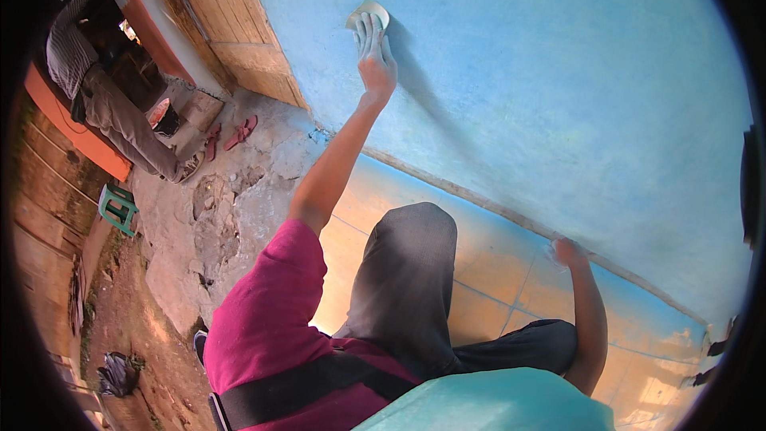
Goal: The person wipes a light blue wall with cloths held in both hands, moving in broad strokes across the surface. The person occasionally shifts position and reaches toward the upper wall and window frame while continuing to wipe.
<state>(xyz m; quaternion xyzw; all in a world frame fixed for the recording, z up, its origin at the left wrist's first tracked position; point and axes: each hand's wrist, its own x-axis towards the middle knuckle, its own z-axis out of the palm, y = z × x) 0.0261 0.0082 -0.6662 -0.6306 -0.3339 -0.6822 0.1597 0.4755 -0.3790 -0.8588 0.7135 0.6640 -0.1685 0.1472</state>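
My left hand (pixel 373 60), dusted white on the fingers, is stretched out and presses a pale, curved piece of sandpaper (pixel 372 11) flat against the light blue wall (pixel 527 72). A long shadow of the arm falls across the wall to the right. Low down on the right, my right hand (pixel 568 252) is closed and rests at the foot of the wall, by the tiled floor. A small whitish patch shows beside its fingers; whether the hand holds anything is hidden.
Orange tiles (pixel 487 263) run under my bent knees. A wooden door (pixel 231 16) borders the wall on the left. Beyond the rough concrete (pixel 199 215) stand another person (pixel 120 108), a bucket (pixel 163 118), pink sandals (pixel 239 133) and a green stool (pixel 118 209).
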